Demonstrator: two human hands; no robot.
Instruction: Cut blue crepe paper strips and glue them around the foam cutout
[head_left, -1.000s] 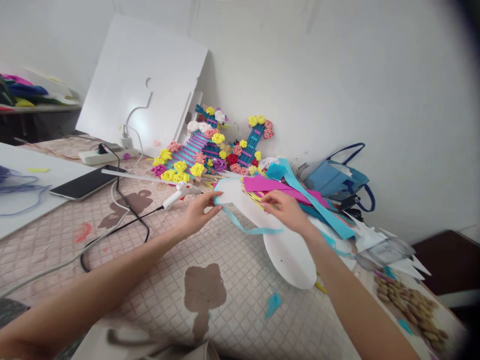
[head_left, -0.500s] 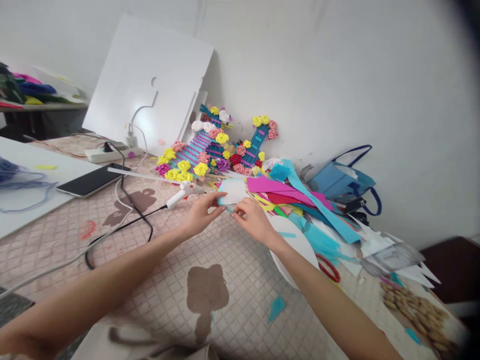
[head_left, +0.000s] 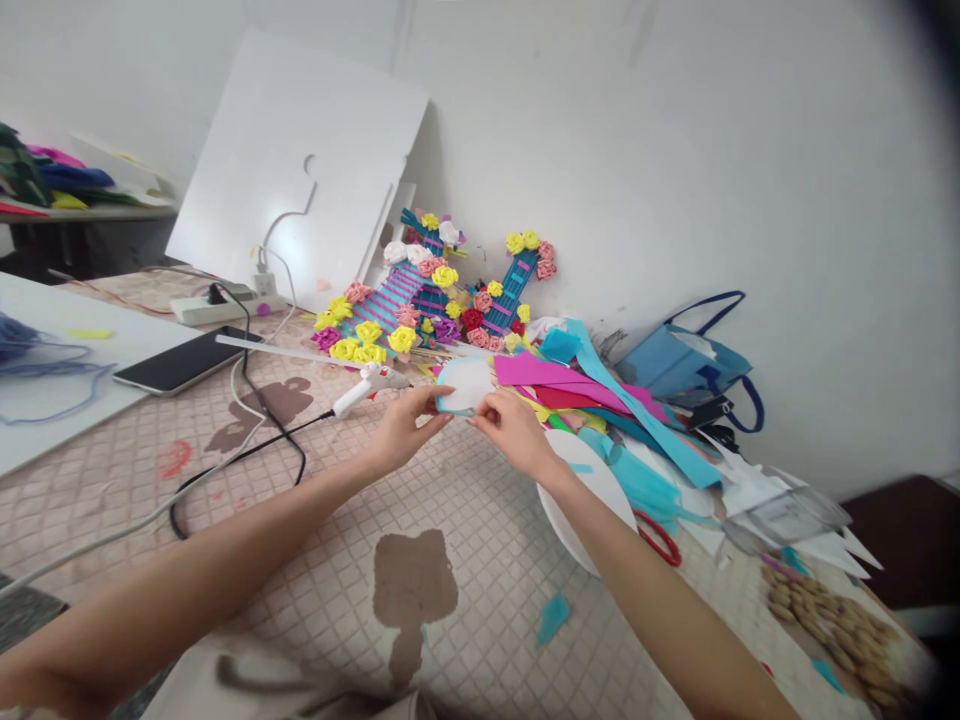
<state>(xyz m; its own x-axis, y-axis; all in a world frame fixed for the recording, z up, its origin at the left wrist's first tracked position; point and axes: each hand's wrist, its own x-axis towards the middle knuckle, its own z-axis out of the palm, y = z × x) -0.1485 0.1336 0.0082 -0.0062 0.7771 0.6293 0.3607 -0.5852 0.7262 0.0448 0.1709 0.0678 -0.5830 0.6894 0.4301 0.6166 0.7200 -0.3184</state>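
Note:
Between my hands is a white rounded card piece [head_left: 471, 382] with a light-blue edge, held up over the table. My left hand [head_left: 409, 425] pinches its left side between thumb and fingers. At the lower right edge, my right hand [head_left: 512, 430] has its fingertips pressed together on the blue rim. What exactly lies under those fingertips is too small to make out. Just left of my left hand rests a white glue gun [head_left: 369, 385] with a long glue stick in its back. A white round disc [head_left: 581, 500] lies partly under my right forearm.
Magenta paper strips [head_left: 551, 375] and blue crepe paper [head_left: 645, 480] heap up at the right, near red-handled scissors [head_left: 660, 540]. Decorated flower pieces [head_left: 420, 290] stand against the wall. A phone [head_left: 187, 360], cables and a power strip [head_left: 225, 305] are at the left; peanuts [head_left: 832, 630] lie at the right.
My right hand has slid slightly to the right along the card's lower edge, uncovering more of the blue rim. My left hand keeps its hold in the same place.

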